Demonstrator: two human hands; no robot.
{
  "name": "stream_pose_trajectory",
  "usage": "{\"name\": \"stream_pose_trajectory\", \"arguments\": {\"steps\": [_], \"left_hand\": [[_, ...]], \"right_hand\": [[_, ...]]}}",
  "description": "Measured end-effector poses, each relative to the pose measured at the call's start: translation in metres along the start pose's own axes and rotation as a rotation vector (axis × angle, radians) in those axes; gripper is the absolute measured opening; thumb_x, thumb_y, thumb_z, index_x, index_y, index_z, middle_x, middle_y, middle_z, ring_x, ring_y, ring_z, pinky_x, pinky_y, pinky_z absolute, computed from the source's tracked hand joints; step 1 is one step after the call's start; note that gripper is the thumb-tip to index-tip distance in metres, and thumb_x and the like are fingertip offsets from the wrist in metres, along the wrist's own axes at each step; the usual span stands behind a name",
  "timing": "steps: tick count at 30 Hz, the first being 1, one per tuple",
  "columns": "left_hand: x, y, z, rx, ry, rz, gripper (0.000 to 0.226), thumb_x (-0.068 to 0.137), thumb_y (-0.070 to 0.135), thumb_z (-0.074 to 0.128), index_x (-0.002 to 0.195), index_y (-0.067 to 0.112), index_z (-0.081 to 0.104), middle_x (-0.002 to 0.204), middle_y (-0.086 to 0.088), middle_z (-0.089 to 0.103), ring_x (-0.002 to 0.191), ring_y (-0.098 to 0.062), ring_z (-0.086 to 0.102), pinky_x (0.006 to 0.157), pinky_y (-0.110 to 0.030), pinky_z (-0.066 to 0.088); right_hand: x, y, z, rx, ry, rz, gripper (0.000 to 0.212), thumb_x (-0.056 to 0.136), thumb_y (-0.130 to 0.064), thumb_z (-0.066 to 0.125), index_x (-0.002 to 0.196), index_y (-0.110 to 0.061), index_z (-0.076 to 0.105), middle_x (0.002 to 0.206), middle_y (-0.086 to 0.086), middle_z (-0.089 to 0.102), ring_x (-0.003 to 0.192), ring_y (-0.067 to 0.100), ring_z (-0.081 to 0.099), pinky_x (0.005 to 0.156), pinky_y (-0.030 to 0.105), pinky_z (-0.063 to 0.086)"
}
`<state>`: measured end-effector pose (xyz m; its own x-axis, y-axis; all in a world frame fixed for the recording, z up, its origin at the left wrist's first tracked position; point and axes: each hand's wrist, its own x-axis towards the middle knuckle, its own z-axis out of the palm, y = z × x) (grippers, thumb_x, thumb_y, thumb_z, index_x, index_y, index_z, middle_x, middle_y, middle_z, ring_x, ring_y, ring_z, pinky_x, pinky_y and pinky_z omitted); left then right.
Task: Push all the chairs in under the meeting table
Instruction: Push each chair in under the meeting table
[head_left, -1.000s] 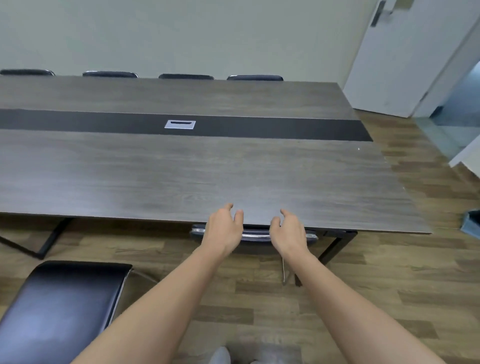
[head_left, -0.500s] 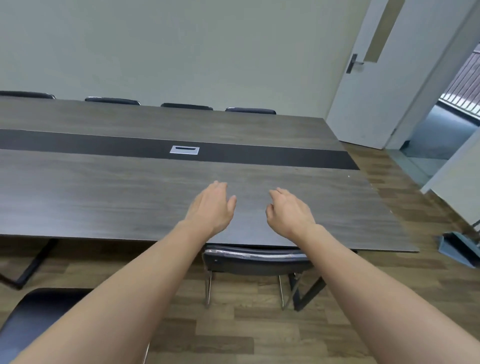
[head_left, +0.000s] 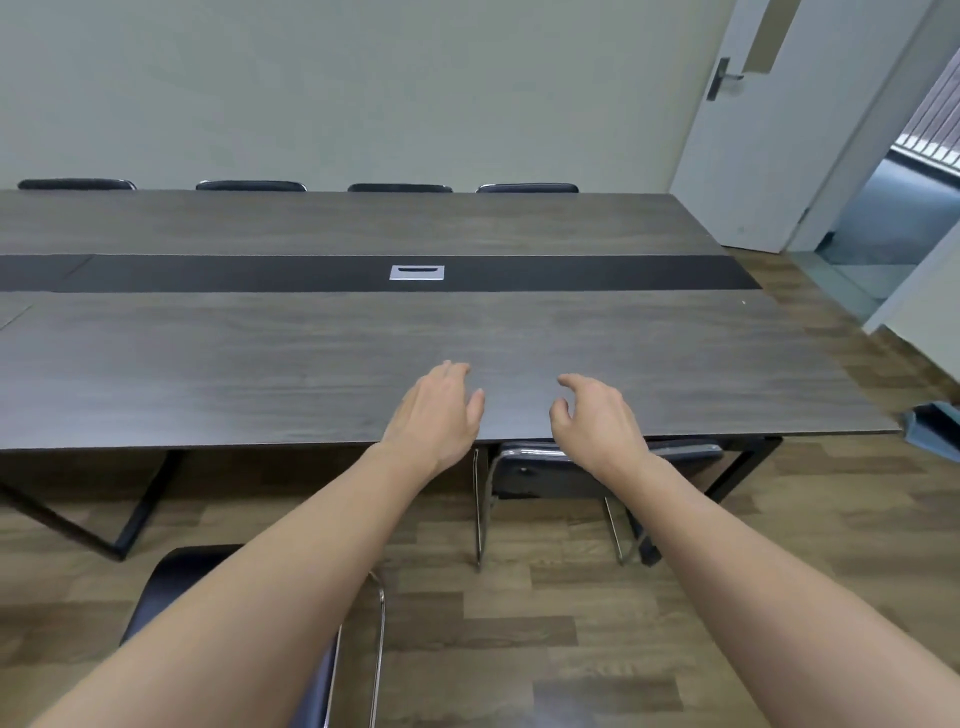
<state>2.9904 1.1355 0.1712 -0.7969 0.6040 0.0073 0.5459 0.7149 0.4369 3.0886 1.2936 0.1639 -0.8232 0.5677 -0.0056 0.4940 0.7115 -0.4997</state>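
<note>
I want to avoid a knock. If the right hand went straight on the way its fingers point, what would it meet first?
Probably the meeting table top: the right hand hovers past its near edge, fingers curled forward and slightly down. Height above the wood is unclear.

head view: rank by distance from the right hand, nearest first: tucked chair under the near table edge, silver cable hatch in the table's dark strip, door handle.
From the right hand:
1. Tucked chair, just below the hand at the near table edge.
2. Silver cable hatch, farther in, mid-table and to the left.
3. Door handle, far right, beyond the table's end.
</note>
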Motion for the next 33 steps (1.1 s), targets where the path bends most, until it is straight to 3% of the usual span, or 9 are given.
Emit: {"name": "stream_pose_trajectory", "arguments": {"steps": [5,8,20,33], "left_hand": [[-0.024,-0.02,-0.001,0.007,-0.062,-0.014,0.044,0.105,0.03,0.041,0.14,0.003,0.043,0.143,-0.015,0.05,0.131,-0.032,0.046,0.107,-0.04,0.036],[-0.035,-0.027,-0.004,-0.024,-0.056,-0.006,0.051,0.105,0.032,0.041,0.148,0.005,0.037,0.151,-0.012,0.044,0.139,-0.028,0.041,0.111,-0.037,0.031],[-0.091,-0.014,-0.016,-0.255,0.091,0.076,0.054,0.103,0.041,0.045,0.15,0.015,0.04,0.152,-0.002,0.046,0.141,-0.017,0.039,0.113,-0.032,0.031],[-0.195,-0.007,-0.026,-0.351,0.19,0.061,0.054,0.101,0.046,0.048,0.148,0.019,0.045,0.147,0.003,0.051,0.137,-0.013,0.044,0.113,-0.033,0.037]], "right_hand": [[-0.029,-0.016,0.015,0.008,0.006,0.008,0.047,0.097,-0.018,0.041,0.142,-0.009,0.049,0.144,0.009,0.052,0.131,0.028,0.048,0.103,0.035,0.04],[-0.043,-0.02,0.019,0.013,0.005,0.002,0.046,0.098,-0.019,0.041,0.142,-0.01,0.049,0.142,0.009,0.054,0.129,0.027,0.049,0.102,0.035,0.04],[-0.106,-0.025,-0.007,0.238,0.126,-0.105,0.041,0.099,-0.028,0.047,0.139,-0.02,0.054,0.139,-0.004,0.057,0.131,0.013,0.049,0.111,0.034,0.039],[-0.21,-0.036,-0.024,0.334,0.294,-0.23,0.038,0.1,-0.03,0.049,0.135,-0.018,0.059,0.135,-0.006,0.06,0.128,0.007,0.05,0.102,0.015,0.032]]}}
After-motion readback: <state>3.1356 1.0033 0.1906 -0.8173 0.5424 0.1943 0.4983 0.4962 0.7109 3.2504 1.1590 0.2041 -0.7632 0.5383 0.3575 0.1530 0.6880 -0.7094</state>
